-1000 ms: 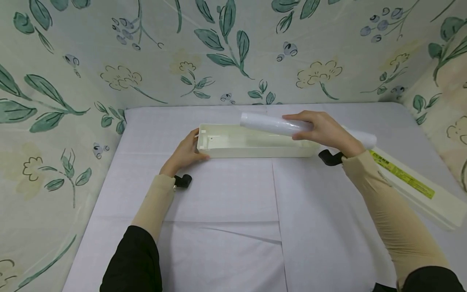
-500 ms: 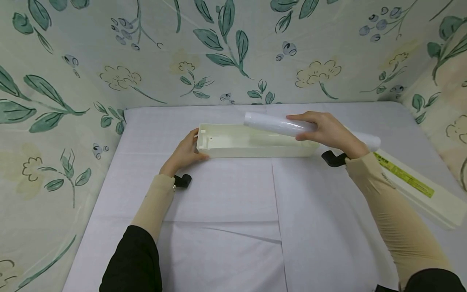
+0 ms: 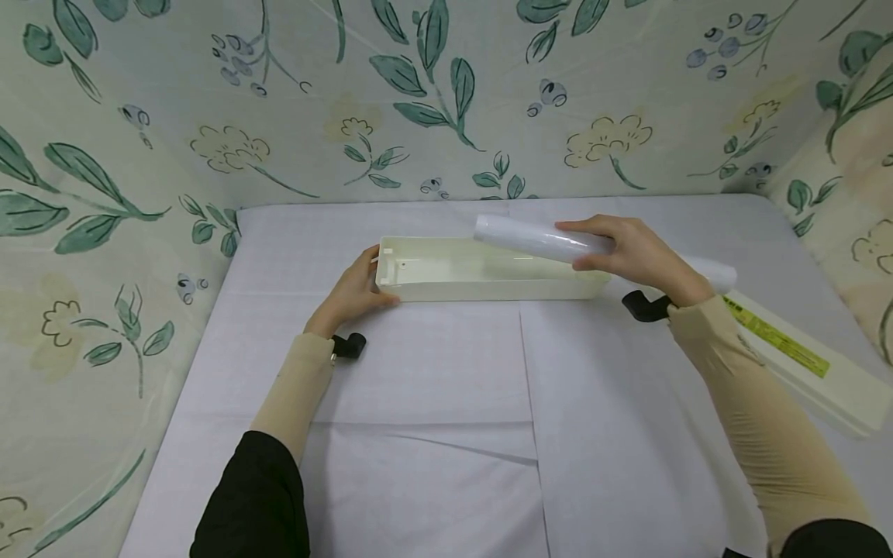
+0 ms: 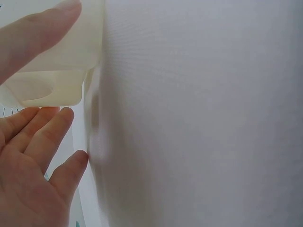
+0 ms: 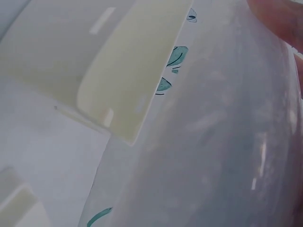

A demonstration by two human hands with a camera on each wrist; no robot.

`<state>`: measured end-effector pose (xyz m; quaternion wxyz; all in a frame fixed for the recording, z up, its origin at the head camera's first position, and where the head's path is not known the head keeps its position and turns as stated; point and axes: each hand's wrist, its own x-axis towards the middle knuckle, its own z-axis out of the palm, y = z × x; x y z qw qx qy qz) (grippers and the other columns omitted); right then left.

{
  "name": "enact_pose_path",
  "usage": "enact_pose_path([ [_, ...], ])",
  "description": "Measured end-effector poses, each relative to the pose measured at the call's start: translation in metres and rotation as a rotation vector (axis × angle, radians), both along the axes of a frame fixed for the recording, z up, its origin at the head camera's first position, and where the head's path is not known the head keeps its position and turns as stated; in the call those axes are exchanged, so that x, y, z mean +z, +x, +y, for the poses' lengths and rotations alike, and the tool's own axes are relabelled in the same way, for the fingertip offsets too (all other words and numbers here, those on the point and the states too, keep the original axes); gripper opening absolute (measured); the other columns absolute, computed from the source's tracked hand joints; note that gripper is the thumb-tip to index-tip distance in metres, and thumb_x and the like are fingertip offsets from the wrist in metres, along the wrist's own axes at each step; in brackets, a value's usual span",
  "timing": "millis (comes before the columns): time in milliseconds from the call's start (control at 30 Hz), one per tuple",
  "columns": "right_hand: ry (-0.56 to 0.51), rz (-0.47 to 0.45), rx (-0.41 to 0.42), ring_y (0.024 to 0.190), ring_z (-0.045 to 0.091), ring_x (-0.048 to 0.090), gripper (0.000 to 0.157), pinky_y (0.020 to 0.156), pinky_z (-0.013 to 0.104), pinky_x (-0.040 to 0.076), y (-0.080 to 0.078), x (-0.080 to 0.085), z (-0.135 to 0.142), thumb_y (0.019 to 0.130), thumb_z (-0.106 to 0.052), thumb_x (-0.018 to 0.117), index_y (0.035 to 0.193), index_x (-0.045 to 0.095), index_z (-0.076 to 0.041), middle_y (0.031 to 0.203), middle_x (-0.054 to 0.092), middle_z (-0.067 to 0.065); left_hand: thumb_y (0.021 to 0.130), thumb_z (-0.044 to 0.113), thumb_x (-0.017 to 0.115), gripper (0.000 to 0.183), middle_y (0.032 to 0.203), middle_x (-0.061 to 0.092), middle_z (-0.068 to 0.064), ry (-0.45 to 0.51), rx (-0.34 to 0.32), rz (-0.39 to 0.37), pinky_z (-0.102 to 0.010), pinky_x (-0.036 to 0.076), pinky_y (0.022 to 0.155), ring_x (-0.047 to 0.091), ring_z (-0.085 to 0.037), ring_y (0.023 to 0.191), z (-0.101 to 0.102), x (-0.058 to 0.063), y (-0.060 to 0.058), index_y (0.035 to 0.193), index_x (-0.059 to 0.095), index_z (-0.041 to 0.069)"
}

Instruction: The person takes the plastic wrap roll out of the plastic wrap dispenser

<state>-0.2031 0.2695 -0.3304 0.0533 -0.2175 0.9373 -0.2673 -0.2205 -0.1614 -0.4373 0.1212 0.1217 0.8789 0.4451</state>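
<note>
My left hand (image 3: 352, 291) holds the left end of a long cream plastic box (image 3: 488, 291), thumb at the front corner and fingers behind. In the left wrist view the thumb lies along the box end (image 4: 52, 52), with fingertips at its other side. My right hand (image 3: 638, 252) grips a shiny, whitish roll of plastic wrap (image 3: 526, 239) around its middle. Slightly tilted, the roll is held above the right part of the open-topped box, and its right end reaches past the wrist. In the right wrist view the glossy roll (image 5: 218, 137) is apart from the box corner (image 5: 128, 80).
A long cream lid (image 3: 847, 391) with a yellow label (image 3: 777, 333) lies slanted at the right, partly behind the right forearm. White cloth (image 3: 432, 372) covers the table, and a leaf-patterned curtain (image 3: 293, 85) hangs behind and at the sides.
My right hand has moved slightly to the right with the roll of plastic wrap. The left hand and the box have stayed in place.
</note>
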Motion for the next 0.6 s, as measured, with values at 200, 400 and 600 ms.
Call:
enact_pose_path([
  [200, 0.0, -0.007, -0.01, 0.123, 0.032, 0.046, 0.06, 0.098, 0.053, 0.037, 0.002, -0.001, 0.004, 0.082, -0.025, 0.077, 0.138, 0.055, -0.021, 0.138, 0.052, 0.011, 0.075, 0.015, 0.083, 0.103, 0.154, 0.025, -0.012, -0.004, 0.005, -0.006, -0.044, 0.021, 0.113, 0.026, -0.028, 0.14, 0.0, 0.0, 0.0, 0.152, 0.016, 0.007],
  [400, -0.002, -0.007, -0.018, 0.12, 0.032, 0.048, 0.059, 0.094, 0.051, 0.039, 0.004, -0.002, 0.009, 0.083, -0.026, 0.077, 0.137, 0.055, -0.02, 0.137, 0.052, 0.012, 0.074, 0.014, 0.084, 0.102, 0.154, 0.026, -0.013, -0.002, 0.009, -0.006, -0.045, 0.02, 0.113, 0.026, -0.028, 0.139, 0.0, 0.0, 0.0, 0.152, 0.017, 0.008],
  [600, -0.011, 0.022, -0.006, 0.119, 0.031, 0.048, 0.059, 0.092, 0.049, 0.04, 0.005, -0.004, 0.013, 0.082, -0.026, 0.077, 0.137, 0.055, -0.019, 0.135, 0.053, 0.012, 0.074, 0.013, 0.084, 0.102, 0.154, 0.026, -0.013, 0.002, 0.003, 0.0, -0.044, 0.019, 0.113, 0.026, -0.028, 0.139, 0.0, 0.0, 0.001, 0.152, 0.017, 0.006],
])
